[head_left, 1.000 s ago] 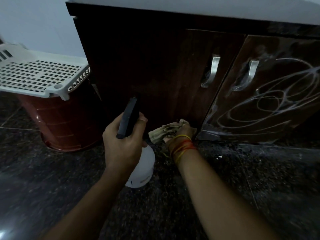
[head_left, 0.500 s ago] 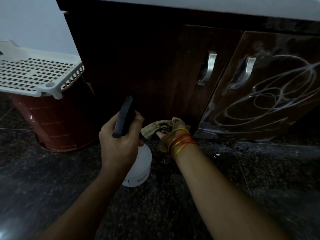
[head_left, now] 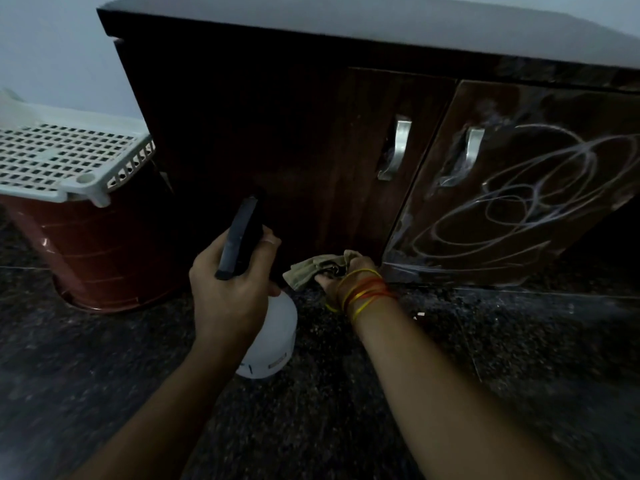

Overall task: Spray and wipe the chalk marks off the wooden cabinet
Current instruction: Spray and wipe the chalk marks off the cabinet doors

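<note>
The left hand (head_left: 228, 292) has its grip wrapped around the upright spray bottle (head_left: 265, 336), nozzle toward the cabinet (head_left: 277, 140), while the right hand (head_left: 341, 277) clutches a crumpled cloth (head_left: 310, 270) at the cabinet's base.

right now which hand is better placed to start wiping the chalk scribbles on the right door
Right. The right hand grips the cloth low beside the door bearing the chalk marks. The left hand holds the spray bottle, farther away.
</note>
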Demonstrator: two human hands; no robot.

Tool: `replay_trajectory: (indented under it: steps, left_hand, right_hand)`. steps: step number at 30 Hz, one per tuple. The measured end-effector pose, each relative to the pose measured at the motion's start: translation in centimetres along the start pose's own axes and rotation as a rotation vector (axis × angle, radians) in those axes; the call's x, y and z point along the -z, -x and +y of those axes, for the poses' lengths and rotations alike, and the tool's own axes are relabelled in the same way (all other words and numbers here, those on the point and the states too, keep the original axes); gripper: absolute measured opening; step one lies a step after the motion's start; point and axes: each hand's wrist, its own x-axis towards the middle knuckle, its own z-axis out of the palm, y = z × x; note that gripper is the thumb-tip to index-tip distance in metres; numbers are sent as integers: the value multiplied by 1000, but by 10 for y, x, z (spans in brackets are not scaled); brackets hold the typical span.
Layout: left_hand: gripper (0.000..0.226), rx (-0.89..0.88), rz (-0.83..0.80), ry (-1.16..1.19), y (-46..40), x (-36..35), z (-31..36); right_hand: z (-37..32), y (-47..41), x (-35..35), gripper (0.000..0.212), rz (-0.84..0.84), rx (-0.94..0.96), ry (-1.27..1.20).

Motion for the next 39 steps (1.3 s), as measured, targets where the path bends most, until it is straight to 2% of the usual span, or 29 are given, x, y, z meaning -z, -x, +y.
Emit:
replay_trajectory:
  steps: [4,8,15,22,25,28,32,34,37,39]
  left_hand:
    - [6,-6,-2,3,0,0,1]
    - [6,-8,2,-21,0,0,0]
    - [15,-14,-15,-11,1,-2,6]
    - [6,-6,-18,-31,2,-1,6]
    - [8,-6,-16,-17,4,-2,7]
    - [11,-21,-20,-11,4,-4,8]
    - [6,-16,-30,-19,4,-6,8]
    - [6,-15,-31,-21,5,-7,8]
    - [11,-20,-30,-17,5,-9,10]
    - [12,-30,-26,-11,5,-10,12]
  right_hand:
    - [-1,-5,6,32,15,-9,24]
    - [-14,-1,-1,39,12,85,-18]
    - [-1,-8,11,34,70,47,-46]
    - [-21,-3,11,35,75,90,-119]
    - [-13,2,11,19,72,95,-65]
    - [-11,1,16,28,71,59,17]
    - [-27,9,5,37,56,56,-91]
    - [-26,21,1,37,27,126,-44]
    - [-14,35,4,40,-26,259,151]
    - [-7,37,3,28,16,323,245]
